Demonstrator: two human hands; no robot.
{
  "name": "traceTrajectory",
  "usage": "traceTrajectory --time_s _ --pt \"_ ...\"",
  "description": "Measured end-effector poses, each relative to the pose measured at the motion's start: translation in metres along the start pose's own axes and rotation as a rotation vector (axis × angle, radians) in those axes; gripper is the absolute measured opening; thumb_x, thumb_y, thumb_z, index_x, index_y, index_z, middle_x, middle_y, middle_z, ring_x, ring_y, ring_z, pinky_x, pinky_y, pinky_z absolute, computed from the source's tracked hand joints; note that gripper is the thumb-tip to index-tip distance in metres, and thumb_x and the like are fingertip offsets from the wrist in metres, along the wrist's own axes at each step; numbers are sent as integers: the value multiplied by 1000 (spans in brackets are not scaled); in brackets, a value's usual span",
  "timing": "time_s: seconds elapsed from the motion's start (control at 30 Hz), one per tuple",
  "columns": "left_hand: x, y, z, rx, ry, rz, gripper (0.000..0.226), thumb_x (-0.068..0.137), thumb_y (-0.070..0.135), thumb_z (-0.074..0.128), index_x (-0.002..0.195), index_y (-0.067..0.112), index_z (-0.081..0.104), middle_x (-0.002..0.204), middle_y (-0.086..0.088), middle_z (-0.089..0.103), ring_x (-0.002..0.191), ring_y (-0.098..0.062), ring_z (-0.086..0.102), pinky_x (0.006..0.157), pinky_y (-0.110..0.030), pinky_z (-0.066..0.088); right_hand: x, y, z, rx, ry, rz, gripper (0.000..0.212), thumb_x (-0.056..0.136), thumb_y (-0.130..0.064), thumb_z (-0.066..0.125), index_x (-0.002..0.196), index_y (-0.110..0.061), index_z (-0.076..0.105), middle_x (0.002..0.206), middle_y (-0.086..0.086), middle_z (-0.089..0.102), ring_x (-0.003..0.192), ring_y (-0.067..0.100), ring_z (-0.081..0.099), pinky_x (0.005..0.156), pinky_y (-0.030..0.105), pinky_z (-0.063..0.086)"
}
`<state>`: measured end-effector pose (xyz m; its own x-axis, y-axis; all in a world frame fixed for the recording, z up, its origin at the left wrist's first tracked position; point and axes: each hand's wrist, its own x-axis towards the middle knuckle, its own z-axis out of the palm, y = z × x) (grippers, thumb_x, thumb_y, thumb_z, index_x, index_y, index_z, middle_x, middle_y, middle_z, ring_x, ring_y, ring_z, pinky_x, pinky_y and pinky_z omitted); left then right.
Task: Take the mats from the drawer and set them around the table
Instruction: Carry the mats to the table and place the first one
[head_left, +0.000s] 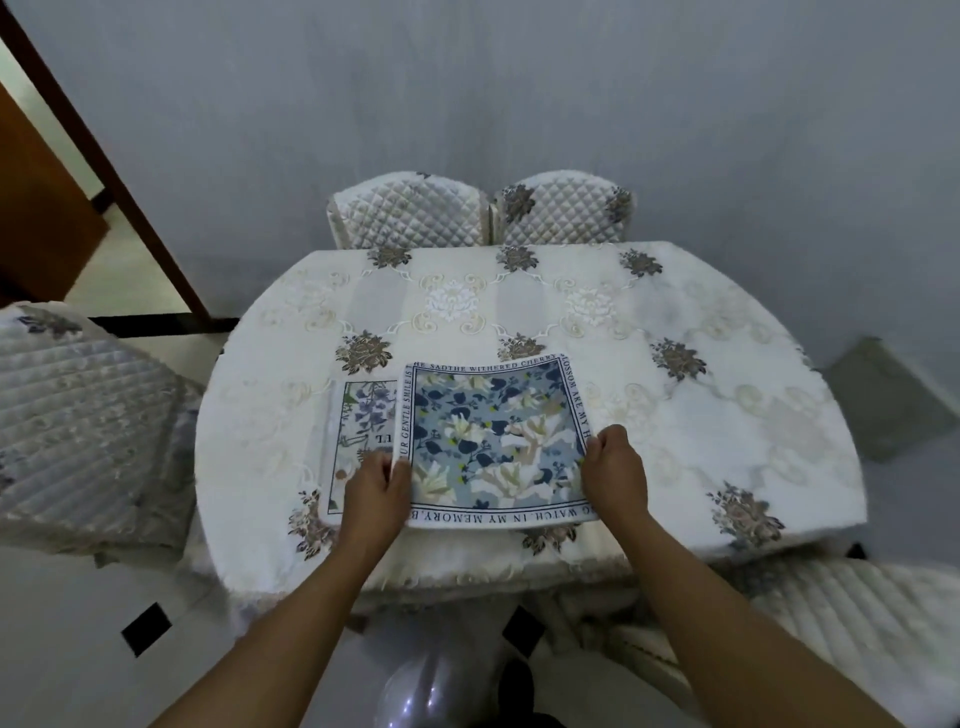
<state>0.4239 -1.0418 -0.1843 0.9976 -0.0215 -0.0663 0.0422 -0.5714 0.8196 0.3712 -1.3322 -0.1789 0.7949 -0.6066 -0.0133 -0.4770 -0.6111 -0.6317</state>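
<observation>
Hands: left hand (376, 488) is pinched on the left edge of the blue floral mat (493, 441); right hand (613, 473) is curled round its right edge.
Mat position: blue floral mat is held low over the near side of the tabletop (675, 415), its left part overlapping a white mat (358, 415) beneath.
Stack: whether more mats are hidden underneath cannot be told.
Step judged: top mat taken off for placing at a seat.
Doing it well: mat should be lifted clear so the white mat is not dragged, carried level, then set square to the table edge before a chair.
Edges: near tabletop edge lies just under the wrists; overhang should be avoided.
Open room: space for a mat is seen toward the far and right sides; two far chairs (410, 215) are tucked against the far edge.
</observation>
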Motion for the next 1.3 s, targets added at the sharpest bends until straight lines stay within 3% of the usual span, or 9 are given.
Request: traceTrajectory --time_s 0.13,0.3,0.43,0.67,0.77,1.0,1.17,1.3 --pt "-18 25 22 15 -55 47 28 98 32 50 76 15 49 63 -5 53 56 -19 51 48 -29 33 -7 25 -43 -29 39 35 18 102 -22 41 90 -9 41 65 2 48 54 19 44 46 31 23" --pt "-36 65 58 15 -79 158 33 99 35 49 70 22 37 61 -1 41 52 -15 38 50 -31 29 0 66 -92 -15 100 28 20 102 -24 41 92 -7 42 69 7 50 60 29 48 50 34 30" --pt "-57 99 108 44 -88 172 31 99 37 48 74 21 41 64 -3 46 52 -15 42 49 -32 30 16 113 -133 8 135 34 21 102 -25 42 90 -9 41 68 4 49 61 29 48 52 35 31" --pt "-108 161 223 72 3 124 30 100 36 46 77 16 44 64 -7 54 53 -16 56 45 -31 39 69 223 -204 71 98 -15 21 101 -26 43 85 -12 40 65 -2 46 61 28 45 54 35 28" --pt "-130 183 254 115 78 109 29 100 33 46 77 16 43 66 -5 53 58 -18 51 48 -30 32 86 250 -227 71 79 -59 21 101 -25 43 85 -12 41 65 -3 45 60 27 43 55 35 28" --pt "-142 211 279 166 163 80 26 100 36 44 80 19 43 66 -2 53 57 -13 48 47 -28 26 119 269 -242 107 27 -129 19 101 -25 43 86 -12 41 66 0 46 63 30 46 56 36 32" --pt "-128 212 285 162 184 74 25 100 36 44 82 18 45 67 -2 53 59 -15 49 51 -30 32 136 265 -234 135 0 -131 19 101 -24 44 86 -12 41 71 6 50 66 30 47 58 37 33" --pt "-108 205 293 172 175 49 25 100 39 42 86 19 46 70 1 56 61 -16 53 50 -30 33 151 262 -225 113 -11 -112 21 101 -25 43 84 -13 40 67 2 48 61 27 46 48 32 25"
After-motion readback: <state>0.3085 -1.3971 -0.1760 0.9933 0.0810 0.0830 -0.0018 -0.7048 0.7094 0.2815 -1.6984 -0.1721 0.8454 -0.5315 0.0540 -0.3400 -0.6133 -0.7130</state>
